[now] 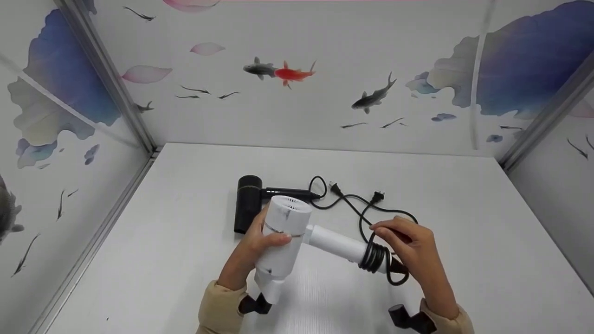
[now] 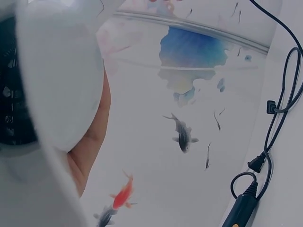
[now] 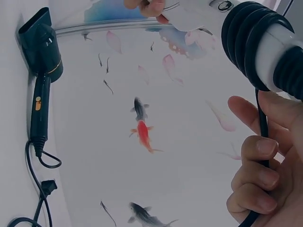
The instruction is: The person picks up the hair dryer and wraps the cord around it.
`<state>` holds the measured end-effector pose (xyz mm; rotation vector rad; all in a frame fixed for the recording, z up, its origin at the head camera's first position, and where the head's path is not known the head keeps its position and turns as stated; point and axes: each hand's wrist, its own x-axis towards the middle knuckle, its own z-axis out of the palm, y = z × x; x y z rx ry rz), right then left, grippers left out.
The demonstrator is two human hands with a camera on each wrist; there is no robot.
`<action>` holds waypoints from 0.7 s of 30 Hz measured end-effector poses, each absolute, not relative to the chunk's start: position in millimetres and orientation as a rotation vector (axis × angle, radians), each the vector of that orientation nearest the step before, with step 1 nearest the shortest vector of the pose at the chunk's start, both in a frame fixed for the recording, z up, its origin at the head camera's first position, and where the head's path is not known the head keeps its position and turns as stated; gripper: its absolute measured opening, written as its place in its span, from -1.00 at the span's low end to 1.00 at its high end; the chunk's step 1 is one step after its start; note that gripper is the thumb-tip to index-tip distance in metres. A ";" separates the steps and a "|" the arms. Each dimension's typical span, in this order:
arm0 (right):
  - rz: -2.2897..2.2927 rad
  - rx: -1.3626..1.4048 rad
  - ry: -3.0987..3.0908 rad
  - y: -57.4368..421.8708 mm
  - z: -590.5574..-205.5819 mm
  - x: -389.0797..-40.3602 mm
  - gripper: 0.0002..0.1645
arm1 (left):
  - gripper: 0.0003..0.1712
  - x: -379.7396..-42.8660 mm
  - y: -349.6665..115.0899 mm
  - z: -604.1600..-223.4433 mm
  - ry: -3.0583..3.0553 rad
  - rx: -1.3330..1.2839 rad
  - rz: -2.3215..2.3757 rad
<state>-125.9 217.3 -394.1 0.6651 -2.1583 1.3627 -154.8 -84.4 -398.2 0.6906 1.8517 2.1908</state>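
Note:
A white hair dryer (image 1: 278, 253) is held up over the table, its nozzle pointing down toward the person. My left hand (image 1: 257, 246) grips the barrel, thumb across the front; in the left wrist view the barrel hides most of that hand (image 2: 92, 137). Several turns of black cord (image 1: 372, 257) wrap the lower part of the white handle (image 1: 336, 242). Beside those coils, my right hand (image 1: 410, 239) pinches the cord. The right wrist view shows its curled fingers (image 3: 258, 177) around the strand, below the coils (image 3: 248, 42).
Behind the white dryer, a black hair dryer (image 1: 248, 204) lies on the white table (image 1: 185, 195). Black cord with two plugs (image 1: 377, 196) spreads to its right. Printed walls with fish (image 1: 294, 74) enclose the table at the back and sides.

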 end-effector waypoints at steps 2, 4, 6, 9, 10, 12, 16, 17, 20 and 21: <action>1.329 0.682 -2.171 216.7 -393.5 -127.5 -0.72 | -0.23 -155.3 -84.4 -399.4 1.814 0.674 2.226; 1.286 0.697 -2.170 214.5 -392.7 -129.0 -0.72 | -0.26 -156.0 -83.9 -401.0 1.775 0.646 2.269; 1.268 0.712 -2.164 211.2 -391.9 -129.4 -0.71 | -0.30 -156.6 -82.7 -402.6 1.740 0.611 2.311; 1.271 0.776 -2.137 206.0 -392.8 -128.2 -0.66 | -0.31 -157.2 -80.5 -405.0 1.710 0.576 2.356; 1.243 0.776 -2.154 204.5 -392.9 -127.1 -0.61 | -0.33 -157.4 -79.7 -405.7 1.703 0.573 2.367; 1.163 0.748 -2.208 201.3 -392.2 -124.6 -0.53 | -0.34 -157.4 -78.4 -406.6 1.694 0.571 2.381; 1.192 0.478 -2.424 195.4 -389.4 -118.4 -0.61 | -0.36 -156.9 -76.8 -406.8 1.675 0.562 2.412; 1.212 0.416 -2.469 194.1 -389.2 -117.1 -0.66 | -0.36 -156.5 -76.6 -406.6 1.673 0.546 2.421; 1.203 0.364 -2.534 190.6 -390.3 -115.8 -0.77 | -0.36 -155.5 -75.9 -405.4 1.668 0.489 2.455; 1.141 0.392 -2.537 189.7 -391.5 -116.0 -0.81 | -0.36 -155.1 -75.6 -405.0 1.668 0.468 2.468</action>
